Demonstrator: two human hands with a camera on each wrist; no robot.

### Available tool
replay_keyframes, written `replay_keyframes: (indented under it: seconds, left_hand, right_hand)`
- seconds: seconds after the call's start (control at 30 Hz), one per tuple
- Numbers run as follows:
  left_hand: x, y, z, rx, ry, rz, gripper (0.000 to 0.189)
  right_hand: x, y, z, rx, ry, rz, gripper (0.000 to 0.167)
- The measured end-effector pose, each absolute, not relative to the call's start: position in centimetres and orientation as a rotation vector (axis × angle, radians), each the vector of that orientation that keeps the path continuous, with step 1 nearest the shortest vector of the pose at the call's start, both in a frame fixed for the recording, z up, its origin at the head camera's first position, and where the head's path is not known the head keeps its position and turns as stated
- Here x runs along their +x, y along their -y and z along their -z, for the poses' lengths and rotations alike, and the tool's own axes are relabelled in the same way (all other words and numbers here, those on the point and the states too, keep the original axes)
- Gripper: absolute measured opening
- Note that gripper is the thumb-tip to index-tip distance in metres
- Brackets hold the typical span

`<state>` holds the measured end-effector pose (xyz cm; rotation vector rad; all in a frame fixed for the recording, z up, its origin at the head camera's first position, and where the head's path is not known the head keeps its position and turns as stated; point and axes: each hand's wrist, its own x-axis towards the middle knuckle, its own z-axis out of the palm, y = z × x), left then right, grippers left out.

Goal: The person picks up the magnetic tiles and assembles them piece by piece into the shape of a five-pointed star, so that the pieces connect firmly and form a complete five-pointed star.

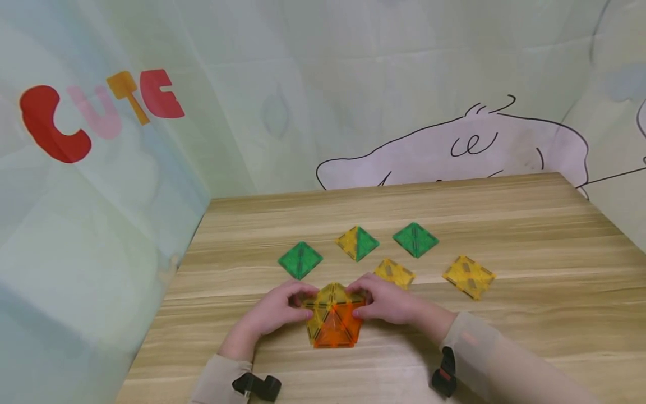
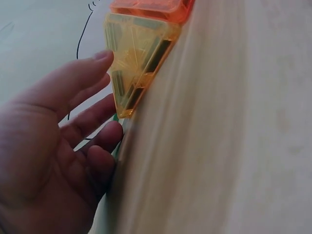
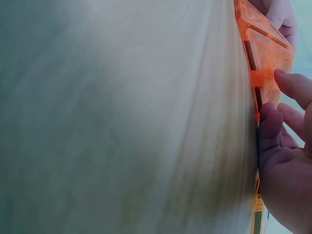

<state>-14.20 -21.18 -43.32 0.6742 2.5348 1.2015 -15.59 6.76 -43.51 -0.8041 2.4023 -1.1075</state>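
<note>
A low dome of orange and yellow triangular magnetic tiles [image 1: 335, 330] stands on the table in front of the person. My left hand [image 1: 272, 310] holds its left side, the thumb on a yellow triangle [image 2: 134, 53] in the left wrist view and the fingers bent round behind. On the other side my right hand [image 1: 387, 301] grips the dome, its thumb against an orange triangle [image 3: 269, 61] in the right wrist view. The dome's far side is mostly hidden by the hands and tiles.
Flat tile pairs lie beyond the hands: a green pair [image 1: 300, 260], a yellow-and-green pair [image 1: 357, 243], another green pair [image 1: 416, 240], a yellow pair [image 1: 395, 273] close to the right hand and a yellow pair [image 1: 470, 277] farther right. A printed curtain [image 1: 282, 84] hangs behind the wooden table [image 1: 504, 224].
</note>
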Motion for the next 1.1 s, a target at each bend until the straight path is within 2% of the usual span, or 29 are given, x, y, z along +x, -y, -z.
replay_keyframes:
  seconds: [0.43, 1.1]
  left_hand:
    - [-14.7, 21.0, 42.7, 0.587, -2.495, -1.232, 0.047]
    - [-17.5, 18.1, 40.6, 0.653, -2.505, -1.140, 0.047]
  right_hand:
    - [-15.4, -7.2, 42.9, -0.785, -2.390, 1.186, 0.046]
    - [-16.3, -11.5, 41.8, -0.774, -2.511, 1.156, 0.053]
